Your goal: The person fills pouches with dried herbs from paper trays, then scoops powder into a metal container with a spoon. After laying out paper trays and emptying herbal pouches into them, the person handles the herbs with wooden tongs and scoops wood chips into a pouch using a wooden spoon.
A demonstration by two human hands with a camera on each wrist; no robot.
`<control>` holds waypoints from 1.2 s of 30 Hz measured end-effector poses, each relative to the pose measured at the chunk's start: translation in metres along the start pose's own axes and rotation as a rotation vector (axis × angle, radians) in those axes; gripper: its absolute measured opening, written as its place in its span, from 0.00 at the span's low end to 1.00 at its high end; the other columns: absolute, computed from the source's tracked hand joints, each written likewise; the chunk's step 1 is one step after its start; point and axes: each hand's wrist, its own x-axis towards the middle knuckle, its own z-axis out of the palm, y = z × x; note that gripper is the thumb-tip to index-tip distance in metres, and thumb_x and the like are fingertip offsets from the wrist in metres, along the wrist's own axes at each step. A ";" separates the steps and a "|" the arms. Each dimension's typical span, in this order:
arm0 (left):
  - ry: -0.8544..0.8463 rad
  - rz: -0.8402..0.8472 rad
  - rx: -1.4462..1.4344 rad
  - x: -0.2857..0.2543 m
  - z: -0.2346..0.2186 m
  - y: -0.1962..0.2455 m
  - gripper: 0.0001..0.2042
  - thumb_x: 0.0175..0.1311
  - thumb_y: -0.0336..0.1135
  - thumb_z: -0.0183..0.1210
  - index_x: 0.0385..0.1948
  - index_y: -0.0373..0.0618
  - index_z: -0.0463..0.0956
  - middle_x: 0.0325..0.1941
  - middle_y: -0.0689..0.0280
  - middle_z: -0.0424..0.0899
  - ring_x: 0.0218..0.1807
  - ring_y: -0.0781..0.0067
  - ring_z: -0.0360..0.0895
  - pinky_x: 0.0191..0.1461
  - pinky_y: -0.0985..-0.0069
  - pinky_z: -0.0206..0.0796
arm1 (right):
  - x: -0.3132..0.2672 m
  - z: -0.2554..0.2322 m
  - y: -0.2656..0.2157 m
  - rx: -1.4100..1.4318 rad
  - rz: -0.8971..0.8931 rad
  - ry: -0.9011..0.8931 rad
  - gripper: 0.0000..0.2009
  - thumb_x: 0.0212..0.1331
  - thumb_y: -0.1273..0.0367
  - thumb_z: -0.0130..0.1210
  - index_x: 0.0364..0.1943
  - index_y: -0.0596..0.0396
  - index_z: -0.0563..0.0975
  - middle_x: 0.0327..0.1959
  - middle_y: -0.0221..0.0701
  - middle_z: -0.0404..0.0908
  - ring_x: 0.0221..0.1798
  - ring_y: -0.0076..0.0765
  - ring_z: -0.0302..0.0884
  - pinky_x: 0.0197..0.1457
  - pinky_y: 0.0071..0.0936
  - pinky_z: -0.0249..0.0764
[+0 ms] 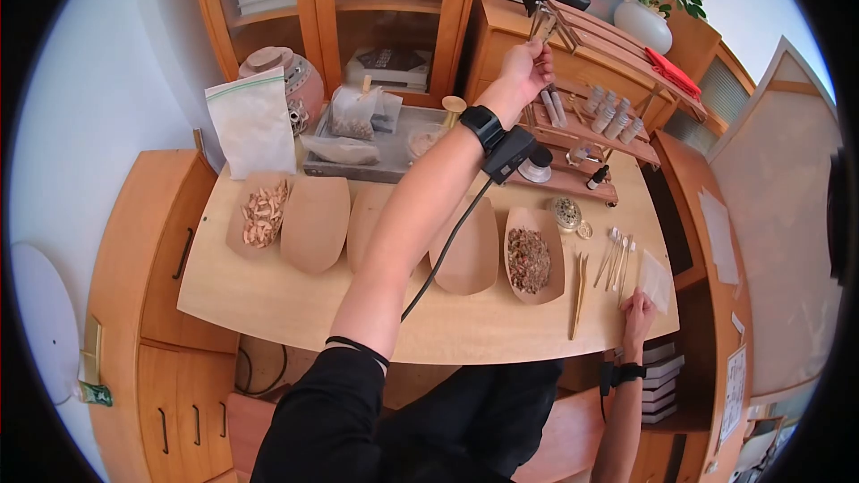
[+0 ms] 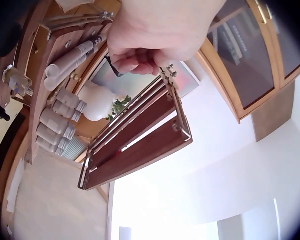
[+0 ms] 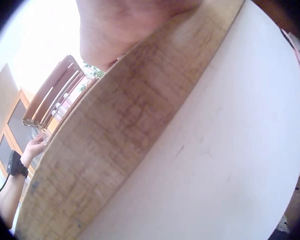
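My left hand (image 1: 526,70) is raised at the near end of the wooden rack's (image 1: 617,49) top shelf. Its fingers (image 2: 135,62) are curled in the left wrist view, beside metal fittings (image 2: 169,75); I cannot tell what they grip. A shiny clear piece (image 1: 541,22) shows just above them in the head view. Below this hand, clear tubes (image 1: 553,107) and several small bottles (image 1: 613,116) sit on the middle shelf. My right hand (image 1: 639,311) rests at the table's right front, close to a clear plastic bag (image 1: 656,282) and several thin sticks (image 1: 617,259).
Cardboard trays line the table (image 1: 385,340): one holds pale chips (image 1: 263,215), another brown bits (image 1: 529,261). Wooden tweezers (image 1: 579,295) and a metal pot (image 1: 565,213) lie nearby. Behind are a grey tray (image 1: 322,165) with filled bags and a white pouch (image 1: 252,125).
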 end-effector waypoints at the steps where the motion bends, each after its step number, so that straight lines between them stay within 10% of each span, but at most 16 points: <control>1: 0.002 0.000 -0.002 0.001 0.000 0.000 0.12 0.73 0.42 0.49 0.29 0.47 0.69 0.21 0.70 0.69 0.22 0.75 0.65 0.25 0.74 0.57 | 0.000 0.001 0.001 0.012 -0.009 0.000 0.23 0.71 0.58 0.50 0.16 0.52 0.72 0.13 0.20 0.67 0.17 0.12 0.54 0.21 0.17 0.45; 26: -0.133 -0.127 -0.193 0.015 -0.001 0.002 0.15 0.77 0.44 0.39 0.33 0.44 0.65 0.24 0.69 0.66 0.26 0.74 0.63 0.29 0.76 0.56 | -0.003 0.002 -0.008 -0.124 -0.020 -0.008 0.24 0.70 0.58 0.50 0.15 0.54 0.71 0.13 0.22 0.67 0.18 0.16 0.58 0.23 0.19 0.50; 36: -0.051 -0.141 0.228 -0.028 -0.008 0.034 0.12 0.71 0.40 0.50 0.37 0.39 0.71 0.33 0.61 0.77 0.29 0.73 0.68 0.30 0.77 0.61 | 0.001 -0.001 0.000 -0.108 0.037 0.018 0.24 0.70 0.58 0.50 0.15 0.53 0.71 0.12 0.19 0.64 0.17 0.14 0.54 0.21 0.20 0.46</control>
